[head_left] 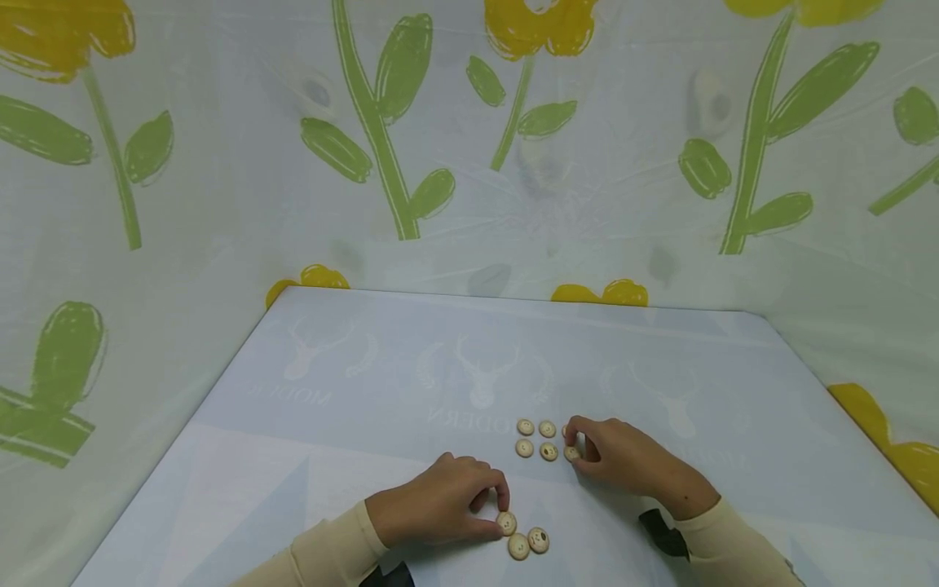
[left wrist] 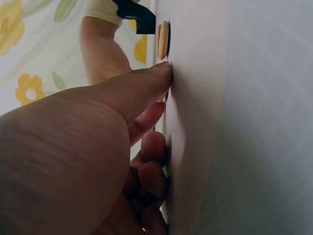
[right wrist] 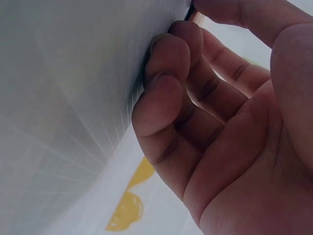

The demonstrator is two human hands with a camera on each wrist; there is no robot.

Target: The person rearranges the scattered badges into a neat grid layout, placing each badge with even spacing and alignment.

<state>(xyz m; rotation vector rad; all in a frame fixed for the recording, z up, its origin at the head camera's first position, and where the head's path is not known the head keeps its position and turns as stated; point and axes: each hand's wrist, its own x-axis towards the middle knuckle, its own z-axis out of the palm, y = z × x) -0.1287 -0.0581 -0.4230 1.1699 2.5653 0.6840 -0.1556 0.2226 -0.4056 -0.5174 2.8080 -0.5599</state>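
Observation:
Small round wooden buttons lie flat on the table in the head view. My right hand (head_left: pixel 616 458) pinches the near-right button (head_left: pixel 571 453) of a two-row group between thumb and index finger. Another button at the far right of that group is partly hidden behind its index finger. Left of it lie several more buttons (head_left: pixel 547 429). Closer to me, my left hand (head_left: pixel 451 501) has thumb and index finger about the edges of a button (head_left: pixel 506 523). Two other buttons (head_left: pixel 518 546) touch beside it. The left wrist view shows the left thumb (left wrist: pixel 146 88) against the table surface.
A pale cloth with faint deer-head prints covers the table (head_left: pixel 411 391). Behind it hangs a white curtain (head_left: pixel 242 163) with yellow flowers and green leaves. Dark bands (head_left: pixel 663 534) sit at both wrists under the cream sleeves.

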